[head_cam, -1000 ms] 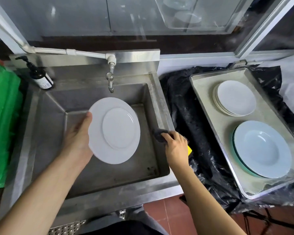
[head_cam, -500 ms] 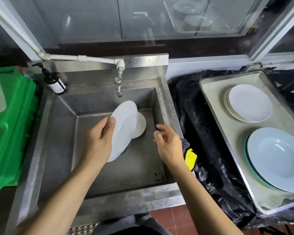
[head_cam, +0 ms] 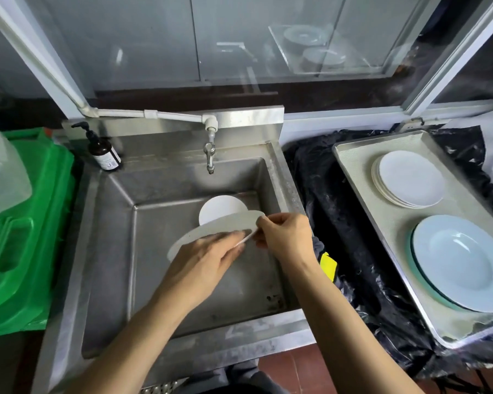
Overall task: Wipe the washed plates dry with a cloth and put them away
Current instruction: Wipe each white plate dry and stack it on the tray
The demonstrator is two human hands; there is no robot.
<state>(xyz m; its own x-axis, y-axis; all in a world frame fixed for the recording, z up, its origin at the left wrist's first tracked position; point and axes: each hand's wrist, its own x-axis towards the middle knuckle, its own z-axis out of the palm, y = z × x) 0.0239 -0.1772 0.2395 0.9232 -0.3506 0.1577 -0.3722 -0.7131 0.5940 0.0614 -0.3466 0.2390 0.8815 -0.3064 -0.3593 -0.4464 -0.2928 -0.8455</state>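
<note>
Over the square stainless steel sink (head_cam: 117, 251), the left hand (head_cam: 202, 261) grips a round white plate (head_cam: 225, 227) tilted nearly edge-on, and the right hand (head_cam: 286, 237) pinches its right rim. Right of them, a metal tray (head_cam: 362, 200) carries stacked white plates (head_cam: 409, 179).

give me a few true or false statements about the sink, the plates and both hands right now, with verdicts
1. Both hands hold one white plate over the sink. True: the left hand and right hand both grip it.
2. A second plate lies in the sink basin behind the held one. True.
3. The right hand holds a cloth. False: it pinches only the plate's rim.
4. The tray on the right carries no plates. False: a small plate stack and large blue plates rest on it.
5. Water runs from the tap. False: no stream shows.
</note>
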